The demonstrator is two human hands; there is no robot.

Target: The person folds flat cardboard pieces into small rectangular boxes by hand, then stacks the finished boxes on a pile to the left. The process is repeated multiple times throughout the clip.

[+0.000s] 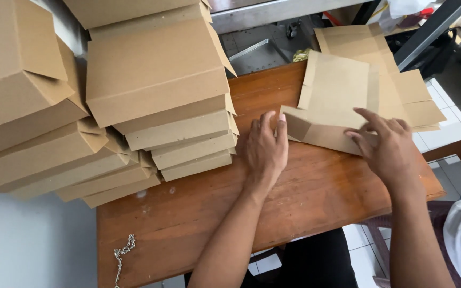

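My left hand [265,146] lies flat on the tabletop [198,213], fingers loosely spread and pointing away from me, its thumb edge touching the folded-up front flap of the flat cardboard blank [334,93] that lies just beyond both my hands. It grips nothing; it only rests beside the flap. My right hand [388,146] sits on the right end of that same flap, fingers bent over the cardboard and the forefinger stretched out across it toward the left hand, pressing rather than pinching as far as I can tell. The flap stands tilted up between my two hands, while the rest of the blank lies flat on the wood past my fingertips. Under and beyond the blank, further from my right hand, more flat cardboard sheets [401,101] lie spread, reaching over the far right edge of the tabletop. To the left of my left hand, near but not touching it, rises a leaning stack of folded boxes [161,96], and a second stack of folded boxes [33,117] leans further left again, well apart from my hand. Close to me on the left, hanging at the near edge of the tabletop, a small metal chain [124,253] dangles.
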